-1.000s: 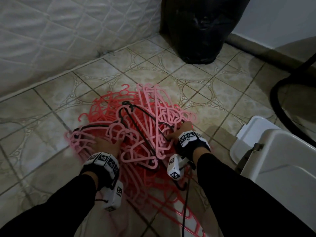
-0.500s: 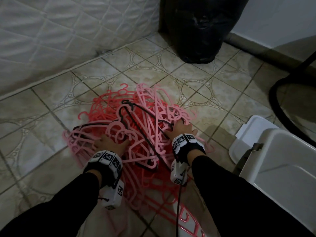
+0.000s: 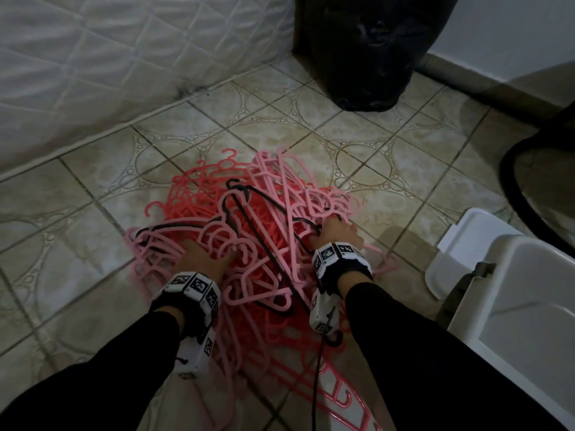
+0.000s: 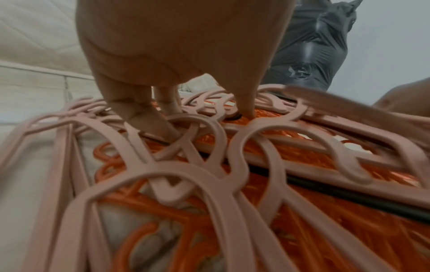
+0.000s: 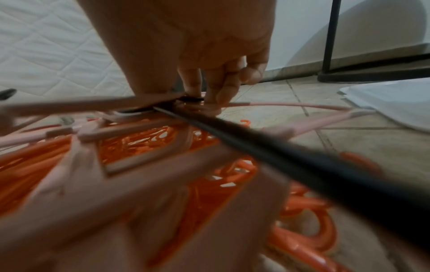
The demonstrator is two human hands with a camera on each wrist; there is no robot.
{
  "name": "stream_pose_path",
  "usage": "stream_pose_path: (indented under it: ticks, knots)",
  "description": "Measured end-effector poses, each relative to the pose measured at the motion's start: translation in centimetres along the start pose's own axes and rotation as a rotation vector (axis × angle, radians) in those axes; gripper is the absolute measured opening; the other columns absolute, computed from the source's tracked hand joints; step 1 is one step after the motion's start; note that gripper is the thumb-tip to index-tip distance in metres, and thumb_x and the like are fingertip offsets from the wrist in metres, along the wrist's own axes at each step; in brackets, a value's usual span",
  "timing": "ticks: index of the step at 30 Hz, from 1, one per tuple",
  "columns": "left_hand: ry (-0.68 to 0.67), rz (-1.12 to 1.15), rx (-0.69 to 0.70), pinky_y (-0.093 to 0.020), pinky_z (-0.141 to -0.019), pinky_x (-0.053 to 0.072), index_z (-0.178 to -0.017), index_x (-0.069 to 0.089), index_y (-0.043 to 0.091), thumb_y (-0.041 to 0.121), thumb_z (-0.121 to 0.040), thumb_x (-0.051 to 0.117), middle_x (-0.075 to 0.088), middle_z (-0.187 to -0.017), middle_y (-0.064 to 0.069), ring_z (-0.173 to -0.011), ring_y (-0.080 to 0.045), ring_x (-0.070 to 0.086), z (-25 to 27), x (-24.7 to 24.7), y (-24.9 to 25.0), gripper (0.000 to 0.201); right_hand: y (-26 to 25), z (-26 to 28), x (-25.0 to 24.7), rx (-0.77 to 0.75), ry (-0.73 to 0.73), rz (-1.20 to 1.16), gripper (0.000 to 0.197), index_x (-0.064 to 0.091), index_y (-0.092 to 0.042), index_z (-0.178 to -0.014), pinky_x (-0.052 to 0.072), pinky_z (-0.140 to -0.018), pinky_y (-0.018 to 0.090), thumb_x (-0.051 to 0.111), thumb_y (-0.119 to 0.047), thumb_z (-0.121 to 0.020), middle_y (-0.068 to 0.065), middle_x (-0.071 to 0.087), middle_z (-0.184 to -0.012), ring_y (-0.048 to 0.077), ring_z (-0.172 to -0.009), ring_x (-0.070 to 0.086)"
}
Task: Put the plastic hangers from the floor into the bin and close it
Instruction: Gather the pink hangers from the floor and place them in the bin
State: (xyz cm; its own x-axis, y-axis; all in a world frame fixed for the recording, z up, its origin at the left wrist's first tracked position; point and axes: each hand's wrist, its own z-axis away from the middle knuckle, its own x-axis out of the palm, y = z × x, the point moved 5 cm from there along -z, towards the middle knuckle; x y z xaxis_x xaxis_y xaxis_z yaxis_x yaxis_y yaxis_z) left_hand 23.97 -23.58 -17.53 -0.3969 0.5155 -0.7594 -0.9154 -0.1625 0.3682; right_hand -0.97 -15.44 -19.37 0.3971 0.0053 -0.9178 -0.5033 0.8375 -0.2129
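Note:
A tangled pile of plastic hangers (image 3: 249,231), pale pink, red and a few black, lies on the tiled floor. My left hand (image 3: 205,253) is on the pile's left side. In the left wrist view its fingers (image 4: 139,110) and thumb dig down between the pale pink hangers (image 4: 209,165) and pinch some of them. My right hand (image 3: 334,233) is at the pile's right edge. In the right wrist view the right hand (image 5: 193,97) curls round a bundle of pink bars and a black hanger (image 5: 267,147). The white bin (image 3: 513,321) stands to the right, its lid (image 3: 463,244) swung back.
A full black rubbish bag (image 3: 367,51) stands at the back by the wall. A white quilted mattress (image 3: 109,63) borders the floor on the left. A black ring-shaped stand base (image 3: 522,194) lies at the right, behind the bin. A cable (image 3: 315,384) runs from my right wrist.
Both hands have pushed a little further into the pile, and the right wrist has turned. The pile itself has hardly shifted.

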Motion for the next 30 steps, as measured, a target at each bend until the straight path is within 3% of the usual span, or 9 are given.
stream_pose_path:
  ticks: [5, 7, 9, 13, 16, 20, 22, 25, 30]
  knots:
    - [-0.026, -0.082, 0.024, -0.043, -0.079, 0.043, -0.150, -0.004, -0.002, 0.065, -0.084, 0.053, 0.056, -0.115, -0.026, -0.101, -0.038, 0.056, 0.1, -0.6, 0.3, 0.110, 0.0, 0.2, -1.5, -0.060, 0.063, -0.034, 0.048, 0.053, -0.010, -0.100, 0.051, -0.078, 0.039, 0.066, -0.050, -0.076, 0.012, 0.062, -0.095, 0.032, -0.093, 0.060]
    - [-0.032, -0.103, 0.032, -0.042, -0.078, 0.043, -0.150, -0.004, -0.003, 0.064, -0.086, 0.051, 0.052, -0.130, -0.025, -0.116, -0.039, 0.051, 0.5, -0.7, 0.4, 0.108, 0.1, 0.2, -2.1, -0.117, 0.080, -0.010, 0.047, 0.051, -0.007, -0.105, 0.050, -0.081, 0.041, 0.067, -0.044, -0.079, 0.014, 0.063, -0.098, 0.035, -0.096, 0.060]
    - [-0.039, -0.098, 0.021, -0.038, -0.063, 0.039, -0.150, -0.005, -0.004, 0.063, -0.087, 0.050, 0.045, -0.140, -0.024, -0.127, -0.039, 0.044, 0.6, -0.6, 0.4, 0.106, 0.4, 0.1, -2.2, -0.142, 0.067, -0.020, 0.050, 0.047, -0.003, -0.112, 0.049, -0.084, 0.043, 0.067, -0.038, -0.082, 0.018, 0.061, -0.105, 0.038, -0.103, 0.056]
    - [-0.006, -0.119, 0.060, -0.043, -0.092, 0.042, -0.149, -0.004, -0.006, 0.068, -0.084, 0.048, 0.051, -0.134, -0.023, -0.121, -0.038, 0.051, -0.2, -0.2, 0.0, 0.111, 1.6, -0.2, -3.9, -0.091, 0.133, -0.124, 0.055, 0.037, 0.001, -0.123, 0.045, -0.076, 0.041, 0.063, -0.031, -0.086, 0.025, 0.059, -0.109, 0.041, -0.107, 0.052]
    - [-0.046, -0.165, 0.094, -0.040, -0.079, 0.048, -0.150, -0.010, -0.001, 0.076, -0.075, 0.052, 0.058, -0.121, -0.025, -0.102, -0.036, 0.061, -1.5, 1.1, -0.2, 0.124, 2.2, -0.4, -6.5, -0.098, 0.238, -0.185, 0.065, 0.026, 0.004, -0.135, 0.046, -0.071, 0.039, 0.059, -0.029, -0.089, 0.025, 0.062, -0.106, 0.041, -0.100, 0.058]
    - [-0.087, -0.182, 0.107, -0.030, -0.052, 0.039, -0.148, -0.017, 0.001, 0.073, -0.078, 0.051, 0.047, -0.064, -0.012, -0.058, -0.024, 0.050, -1.7, 1.7, 0.0, 0.121, 2.8, 0.3, -8.9, -0.073, 0.271, -0.320, 0.063, 0.020, 0.001, -0.140, 0.040, -0.065, 0.033, 0.053, -0.025, -0.093, 0.023, 0.063, -0.106, 0.038, -0.093, 0.061]
    - [-0.073, -0.192, 0.120, -0.033, -0.058, 0.045, -0.149, -0.011, 0.000, 0.074, -0.079, 0.048, 0.057, -0.078, -0.016, -0.070, -0.029, 0.058, -1.8, 1.6, -0.1, 0.118, 3.0, 0.8, -9.6, -0.072, 0.274, -0.379, 0.062, 0.019, -0.001, -0.141, 0.038, -0.064, 0.032, 0.051, -0.025, -0.094, 0.022, 0.063, -0.108, 0.037, -0.094, 0.061]
    - [0.012, -0.189, 0.134, -0.041, -0.082, 0.042, -0.148, 0.011, -0.004, 0.067, -0.083, 0.051, 0.053, -0.130, -0.023, -0.113, -0.038, 0.056, -1.9, 1.1, -0.5, 0.104, 3.2, 1.3, -9.8, -0.083, 0.238, -0.392, 0.068, 0.014, -0.002, -0.145, 0.037, -0.066, 0.030, 0.051, -0.027, -0.095, 0.021, 0.062, -0.112, 0.036, -0.097, 0.060]
    - [0.049, -0.106, 0.174, -0.036, -0.078, 0.041, -0.146, 0.014, -0.009, 0.058, -0.088, 0.054, 0.053, -0.130, -0.025, -0.113, -0.037, 0.056, -1.0, 0.7, -0.4, 0.097, 1.7, 2.8, -7.5, -0.183, 0.138, -0.297, 0.070, 0.015, -0.003, -0.146, 0.039, -0.065, 0.030, 0.054, -0.029, -0.094, 0.019, 0.062, -0.114, 0.035, -0.096, 0.061]
